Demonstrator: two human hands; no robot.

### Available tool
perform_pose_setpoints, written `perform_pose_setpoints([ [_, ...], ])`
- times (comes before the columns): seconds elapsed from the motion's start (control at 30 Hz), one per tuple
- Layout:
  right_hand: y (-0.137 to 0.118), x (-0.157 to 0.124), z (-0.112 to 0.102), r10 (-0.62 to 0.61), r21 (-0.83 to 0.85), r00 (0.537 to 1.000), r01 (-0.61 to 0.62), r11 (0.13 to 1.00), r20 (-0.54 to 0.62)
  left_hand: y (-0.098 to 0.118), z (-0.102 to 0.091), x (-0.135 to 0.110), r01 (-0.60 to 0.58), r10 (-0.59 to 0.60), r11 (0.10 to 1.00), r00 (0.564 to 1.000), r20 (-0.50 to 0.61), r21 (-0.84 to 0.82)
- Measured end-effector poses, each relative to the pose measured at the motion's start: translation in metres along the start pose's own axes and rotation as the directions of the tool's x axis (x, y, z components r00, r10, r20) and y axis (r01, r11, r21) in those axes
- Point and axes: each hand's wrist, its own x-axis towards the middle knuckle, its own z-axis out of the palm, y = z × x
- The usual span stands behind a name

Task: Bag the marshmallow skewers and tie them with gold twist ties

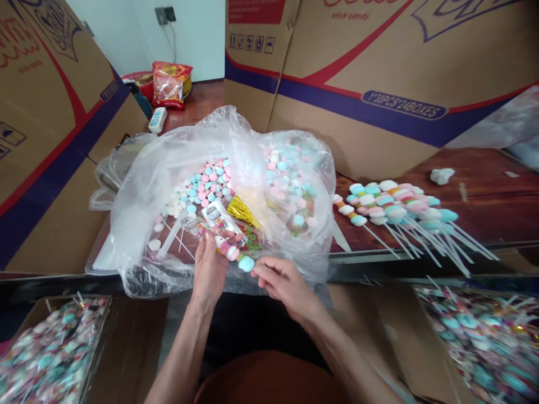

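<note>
My left hand (211,268) is closed round a candy skewer (234,255) of pink, white and blue pieces, together with a clear printed wrapper (219,217). My right hand (283,282) pinches the skewer's lower end just past the blue piece. Both hands are at the near edge of a big clear plastic bag (177,163) full of loose pink, blue and white candies. A bundle of gold twist ties (241,210) lies in the bag just beyond my hands.
A pile of finished candy skewers (398,206) lies on the brown table at the right. Boxes of wrapped skewers stand at the lower left (50,348) and the lower right (484,331). Large cardboard cartons (379,62) wall the back and left. A red snack bag (169,84) sits far back.
</note>
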Motion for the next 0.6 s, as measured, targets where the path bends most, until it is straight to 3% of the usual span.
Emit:
perform_pose_setpoints([
  [0.07,-0.003,0.001,-0.004,0.052,0.027,0.999,-0.052,0.998,0.017,-0.001,-0.004,0.001,0.024,-0.025,1.0,0.999,0.031,0.007],
  [0.13,-0.004,0.001,-0.007,0.026,-0.007,1.0,-0.026,1.0,0.005,0.0,-0.007,0.001,0.043,-0.045,0.999,0.996,0.075,0.018],
  [0.27,0.004,0.0,0.0,-0.216,-0.226,0.974,0.195,0.955,-0.074,0.001,-0.004,-0.002,0.045,-0.047,0.999,0.994,0.094,0.025],
  [0.37,0.015,-0.001,0.012,-0.5,-0.499,0.858,0.384,0.777,-0.118,0.0,0.0,-0.005,0.057,-0.057,0.998,0.996,0.073,0.0],
  [0.43,0.021,-0.002,0.018,-0.63,-0.645,0.773,0.443,0.622,-0.076,0.0,0.001,-0.006,0.07,-0.07,0.997,0.995,0.074,-0.009],
  [0.6,0.027,-0.006,0.021,-0.742,-0.831,0.663,0.467,0.303,0.101,0.001,-0.003,-0.004,0.105,-0.105,0.994,0.994,0.034,-0.007],
])
